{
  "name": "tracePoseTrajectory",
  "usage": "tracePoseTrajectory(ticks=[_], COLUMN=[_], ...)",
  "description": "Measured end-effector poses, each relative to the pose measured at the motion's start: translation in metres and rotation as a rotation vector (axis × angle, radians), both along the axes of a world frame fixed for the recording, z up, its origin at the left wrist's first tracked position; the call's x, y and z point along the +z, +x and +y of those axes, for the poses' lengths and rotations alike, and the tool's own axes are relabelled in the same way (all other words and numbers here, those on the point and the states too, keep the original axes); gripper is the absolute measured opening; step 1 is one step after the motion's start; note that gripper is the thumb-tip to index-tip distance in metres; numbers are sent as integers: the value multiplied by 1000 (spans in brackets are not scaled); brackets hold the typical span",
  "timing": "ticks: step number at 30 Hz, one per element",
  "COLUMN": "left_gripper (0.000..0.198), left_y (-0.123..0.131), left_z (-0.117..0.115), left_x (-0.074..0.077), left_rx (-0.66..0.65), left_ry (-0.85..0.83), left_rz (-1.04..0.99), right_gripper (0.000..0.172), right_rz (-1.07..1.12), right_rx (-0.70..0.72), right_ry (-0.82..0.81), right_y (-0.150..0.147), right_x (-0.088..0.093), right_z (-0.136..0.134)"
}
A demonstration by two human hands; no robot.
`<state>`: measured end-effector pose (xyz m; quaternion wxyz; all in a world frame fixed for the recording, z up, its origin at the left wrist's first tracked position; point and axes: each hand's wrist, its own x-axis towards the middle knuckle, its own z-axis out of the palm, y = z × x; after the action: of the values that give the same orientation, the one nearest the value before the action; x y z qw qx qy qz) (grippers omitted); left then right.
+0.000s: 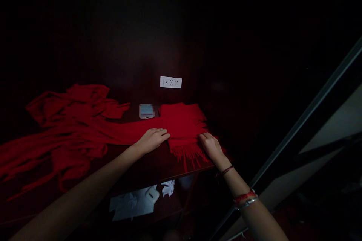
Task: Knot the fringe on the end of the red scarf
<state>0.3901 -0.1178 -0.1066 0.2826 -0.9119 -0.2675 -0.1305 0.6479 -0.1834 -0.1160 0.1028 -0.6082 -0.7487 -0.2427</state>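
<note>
A red fringed scarf [183, 122] lies on a dark wooden shelf top, flattened in layers at its right end. Its long part runs left into loose, crumpled red cloth [76, 111]; whether this is all one piece I cannot tell. My left hand [154, 139], with a ring on it, is closed on the near edge of the scarf, left of the fringe. At the near right corner, beside the tassels, my right hand [210, 145] has its fingers curled and closed on the cloth. The fingertips of both hands are partly hidden.
A small pale blue-grey packet [146, 111] sits behind the scarf. On the wall is a white socket plate [171, 82]. A lower shelf holds a pale sheet [132, 205], a white case [152, 193] and crumpled paper [168, 187]. A metal-edged frame [283, 141] slants at right.
</note>
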Motion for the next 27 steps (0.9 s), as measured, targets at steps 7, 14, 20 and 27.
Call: tracePoseTrajectory(ticks=[7,14,20,27], left_gripper=[16,13,15,11], left_y=[-2,0,-4,1], left_z=[-2,-4,-9,-14], left_x=[3,2,10,4], left_rx=[-38,-48,-44,-112], left_ry=[-10,11,37,34], left_rz=[29,0,-74,123], right_gripper=[23,24,27,21], right_rz=[-64,-6,44,49], right_rx=[9,-15,-13,32], right_ry=[17,57,107,128], right_y=[-1,-1,2,0], right_x=[0,-2,-4,-2], right_z=[-1,-2,-3,-4])
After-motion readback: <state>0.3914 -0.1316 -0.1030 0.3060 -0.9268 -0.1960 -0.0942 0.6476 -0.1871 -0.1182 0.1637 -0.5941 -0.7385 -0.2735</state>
